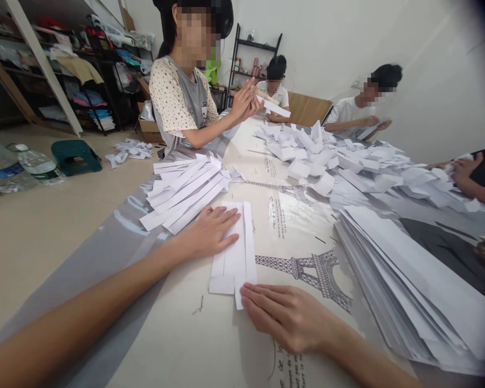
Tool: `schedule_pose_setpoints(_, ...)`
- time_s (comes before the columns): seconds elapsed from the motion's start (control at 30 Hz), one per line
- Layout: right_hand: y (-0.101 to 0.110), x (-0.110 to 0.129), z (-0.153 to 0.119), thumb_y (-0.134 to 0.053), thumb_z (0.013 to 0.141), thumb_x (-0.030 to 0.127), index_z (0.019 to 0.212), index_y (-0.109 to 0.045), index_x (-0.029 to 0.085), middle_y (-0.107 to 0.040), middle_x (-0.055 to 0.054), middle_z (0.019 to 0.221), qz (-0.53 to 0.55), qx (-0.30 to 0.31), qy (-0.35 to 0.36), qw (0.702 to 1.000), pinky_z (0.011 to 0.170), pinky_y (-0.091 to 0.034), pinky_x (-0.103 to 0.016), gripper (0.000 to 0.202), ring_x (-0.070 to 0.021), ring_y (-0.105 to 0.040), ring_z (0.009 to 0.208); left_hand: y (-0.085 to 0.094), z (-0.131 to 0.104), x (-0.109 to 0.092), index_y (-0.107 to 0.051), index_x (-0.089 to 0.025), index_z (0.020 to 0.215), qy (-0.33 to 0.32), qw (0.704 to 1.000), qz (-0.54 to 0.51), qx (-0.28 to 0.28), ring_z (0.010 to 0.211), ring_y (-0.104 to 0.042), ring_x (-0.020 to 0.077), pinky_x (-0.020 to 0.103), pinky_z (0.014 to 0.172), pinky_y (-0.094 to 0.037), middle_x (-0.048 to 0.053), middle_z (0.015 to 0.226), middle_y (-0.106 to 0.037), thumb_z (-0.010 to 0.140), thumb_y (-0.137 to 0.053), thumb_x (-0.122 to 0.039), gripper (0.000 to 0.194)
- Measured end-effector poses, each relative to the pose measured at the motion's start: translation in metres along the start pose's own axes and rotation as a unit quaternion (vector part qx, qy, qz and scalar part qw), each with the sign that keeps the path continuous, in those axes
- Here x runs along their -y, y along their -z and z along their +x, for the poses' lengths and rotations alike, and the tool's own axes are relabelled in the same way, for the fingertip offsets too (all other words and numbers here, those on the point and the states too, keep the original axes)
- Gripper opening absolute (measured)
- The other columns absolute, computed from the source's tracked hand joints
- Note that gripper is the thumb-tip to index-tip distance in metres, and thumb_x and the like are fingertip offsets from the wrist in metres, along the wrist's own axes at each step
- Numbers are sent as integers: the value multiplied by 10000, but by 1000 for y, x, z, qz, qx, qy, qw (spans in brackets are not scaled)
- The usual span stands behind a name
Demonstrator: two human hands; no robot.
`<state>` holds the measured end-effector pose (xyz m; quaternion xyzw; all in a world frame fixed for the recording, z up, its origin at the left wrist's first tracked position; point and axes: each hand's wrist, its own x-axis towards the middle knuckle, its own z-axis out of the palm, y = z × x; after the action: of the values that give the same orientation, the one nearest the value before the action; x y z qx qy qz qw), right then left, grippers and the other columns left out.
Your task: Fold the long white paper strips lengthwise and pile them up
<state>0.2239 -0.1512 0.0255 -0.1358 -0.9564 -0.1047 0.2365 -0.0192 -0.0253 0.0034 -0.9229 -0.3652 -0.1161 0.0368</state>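
Note:
A white folded paper piece [228,264] lies on the printed tablecloth [178,334] in front of me, with a narrower folded strip [248,242] along its right side. My left hand [210,231] rests with spread fingers on the upper left part of the paper. At the strip's lower end, my right hand [283,312] pinches the edge between thumb and fingers. Beyond my left hand lies a pile of long folded white strips [186,188]. On the right is a stack of large white sheets [404,280].
Many folded white papers [339,156] are heaped at the far right of the table. A person [189,102] at the far left side holds a paper strip; others sit behind and at right. A green stool [76,153] and bottles [40,164] stand on the floor.

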Motion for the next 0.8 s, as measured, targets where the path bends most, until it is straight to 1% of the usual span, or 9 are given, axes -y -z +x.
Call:
schedule_pose_setpoints(0.1, -1, 2, 0, -525, 990, 64, 1096, -710, 54, -790, -129, 1064, 17, -4, -5, 1000, 902, -643, -294, 214, -202, -750, 1046, 0, 0, -1, -382, -238, 1495, 2, 1000, -6, -3, 1409, -410, 341, 523, 1081, -301, 90, 1580, -455, 1076, -287, -522, 515)
schedule_pose_setpoints(0.27, -2, 4, -1, -522, 973, 46, 1077, -708, 24, -790, -147, 1044, 30, -14, -8, 999, 860, -655, -315, 214, -225, -758, 1013, -2, 0, 1, -356, -285, 1519, 4, 1000, -19, -4, 1415, -403, 338, 524, 1098, -286, 76, 1588, -446, 1071, -288, -556, 527)
schedule_pose_setpoints(0.5, 0, 4, 1, -509, 995, 71, 1093, -706, 60, -792, -128, 1059, 18, -2, -13, 1000, 821, -648, -306, 220, -205, -755, 1002, -1, 0, 1, -322, -304, 1544, 8, 1000, -26, 8, 1410, -410, 344, 535, 1111, -269, 71, 1610, -419, 1069, -293, -565, 543)
schedule_pose_setpoints(0.67, 3, 5, 5, -491, 1001, 61, 1064, -696, 65, -796, -119, 1025, 22, -13, -20, 999, 780, -644, -304, 215, -197, -761, 954, 0, 0, 1, -303, -289, 1555, 3, 1000, -21, 13, 1410, -412, 342, 532, 1104, -271, 74, 1624, -397, 1073, -288, -558, 552)
schedule_pose_setpoints(0.8, 5, 6, 8, -456, 1024, 73, 1042, -693, 84, -797, -105, 1021, 29, -1, -30, 999, 764, -640, -307, 238, -191, -758, 924, 0, 0, 2, -312, -281, 1551, -2, 1000, -28, 8, 1415, -408, 344, 530, 1105, -272, 75, 1626, -394, 1069, -295, -563, 559)
